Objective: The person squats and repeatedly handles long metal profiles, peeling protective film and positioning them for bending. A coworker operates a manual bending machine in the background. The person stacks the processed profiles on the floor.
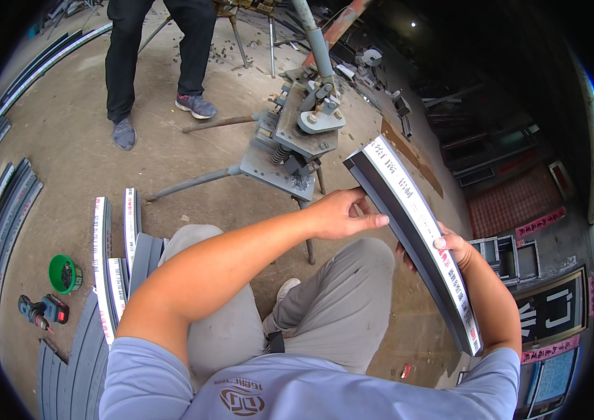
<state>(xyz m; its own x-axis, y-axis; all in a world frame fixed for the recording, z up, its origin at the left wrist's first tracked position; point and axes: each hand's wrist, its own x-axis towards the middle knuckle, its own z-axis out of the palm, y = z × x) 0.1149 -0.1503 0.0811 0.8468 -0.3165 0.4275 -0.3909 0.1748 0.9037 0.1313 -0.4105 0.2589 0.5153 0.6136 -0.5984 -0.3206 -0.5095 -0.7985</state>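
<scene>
Clear of the punch press (304,129), the right hand (455,246) pinches a grey frame profile (412,215); the left hand (342,213) curls at its edge, grip unclear.

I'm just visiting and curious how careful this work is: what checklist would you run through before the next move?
1. Right hand gripping the dark grey profile: ok, thumb on its white printed face, fingers around the far side.
2. Left hand gripping it: cannot tell; it is at the near edge, fingers partly hidden.
3. Profile out of the grey press: ok, they appear apart.
4. Gloves on: not ok, both hands are bare.
5. Cordless drill put down: ok, it lies beside the green bucket.
6. Standing person's hands away: cannot tell, only legs show.
</scene>
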